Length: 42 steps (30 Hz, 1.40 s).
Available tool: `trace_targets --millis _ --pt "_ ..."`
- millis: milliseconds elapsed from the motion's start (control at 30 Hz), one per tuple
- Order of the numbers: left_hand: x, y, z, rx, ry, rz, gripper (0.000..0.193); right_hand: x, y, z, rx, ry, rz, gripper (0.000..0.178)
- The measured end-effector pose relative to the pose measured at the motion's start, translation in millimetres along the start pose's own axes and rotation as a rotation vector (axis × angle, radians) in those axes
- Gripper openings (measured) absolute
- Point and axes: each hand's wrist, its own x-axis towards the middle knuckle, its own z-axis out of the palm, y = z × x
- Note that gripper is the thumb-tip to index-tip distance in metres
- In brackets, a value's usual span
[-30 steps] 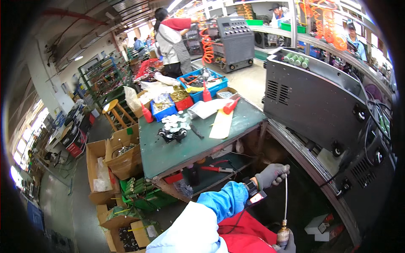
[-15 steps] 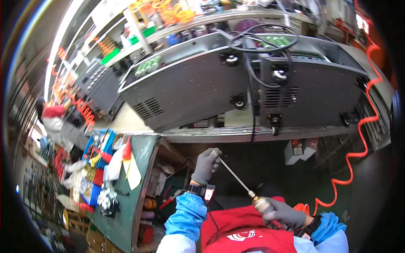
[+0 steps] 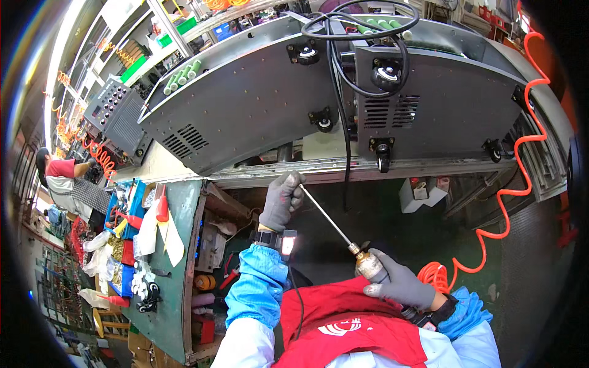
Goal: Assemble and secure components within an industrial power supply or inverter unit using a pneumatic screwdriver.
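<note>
My right hand point(image 3: 402, 284), in a grey glove, is wrapped round the body of an air screwdriver point(image 3: 370, 266) with a long thin shaft. The shaft slants up and left to my left hand point(image 3: 283, 201), also gloved in grey. Its fingers are pinched at the tip of the shaft; whether a small part such as a screw is between them is hidden. Beyond my hands stand two large dark grey metal cabinets, the left cabinet point(image 3: 245, 92) and the right cabinet point(image 3: 454, 104). Both have slotted vents and black casters point(image 3: 383, 153) on the side facing me.
A coiled orange air hose point(image 3: 505, 208) hangs down the right side. A black cable point(image 3: 345, 122) loops over the cabinets. At left, a green bench point(image 3: 165, 322) bears a blue bin point(image 3: 130, 230), a red-capped bottle point(image 3: 162, 208) and small parts. Another person point(image 3: 70, 181) works far left.
The view has shifted, so the cabinets sit higher and further left. Both hands keep their hold, with the screwdriver between them at much the same slant.
</note>
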Motion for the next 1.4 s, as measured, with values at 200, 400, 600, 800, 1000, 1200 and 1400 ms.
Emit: trace_targets --millis 200,400,600,800,1000,1200,1400 --pt "5 -4 5 0.101 0.034 0.030 0.039 -9 -11 -13 0.710 -0.242 0.455 0.060" --pt "12 -13 -9 -0.028 0.046 -0.037 0.030 2 -39 -13 0.707 -0.203 0.499 0.050" --pt "21 -3 -4 0.360 -0.068 -0.031 0.030 4 13 3 -0.030 -0.007 0.183 0.092" --pt "17 -7 23 0.140 0.075 0.060 0.043 13 5 -4 0.685 -0.172 0.335 0.088" --pt "26 -24 32 0.105 0.060 -0.078 0.057 61 -3 5 0.511 0.163 0.189 0.088" --pt "-4 -47 87 0.290 -0.332 -0.319 0.054 116 4 -4 0.587 0.330 0.142 0.078" --pt "18 -73 88 -0.025 -0.281 -0.355 0.044 144 8 -16 0.517 0.330 0.139 0.064"
